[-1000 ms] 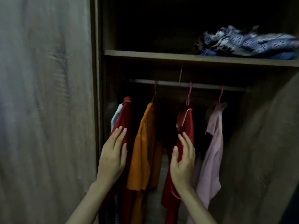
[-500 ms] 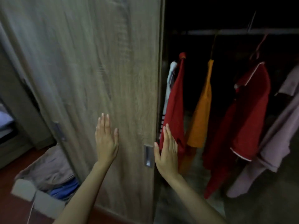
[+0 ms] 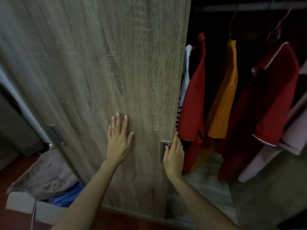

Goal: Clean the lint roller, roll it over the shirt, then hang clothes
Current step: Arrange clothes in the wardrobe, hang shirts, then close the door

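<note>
A wooden sliding wardrobe door (image 3: 116, 63) fills the left and middle of the view. My left hand (image 3: 118, 140) lies flat on its face with straight fingers. At the door's right edge, my right hand (image 3: 174, 153) has its fingers at the metal recessed handle (image 3: 163, 151). Inside the open wardrobe hang a red shirt (image 3: 192, 100), an orange shirt (image 3: 224, 100), a second red shirt with white piping (image 3: 274, 103) and a pale pink garment (image 3: 295, 130), all on hangers from a rail (image 3: 249, 5). No lint roller is in view.
A cardboard box (image 3: 21, 205) with brown and blue clothes stands on the reddish floor at lower left. A second metal handle (image 3: 55, 135) shows on the door's left side. A white striped garment (image 3: 186, 72) hangs just behind the door edge.
My view dropped and swung left from the hanging clothes to the door. Both hands left the garments: the left now presses on the door, the right reached the handle at its edge.
</note>
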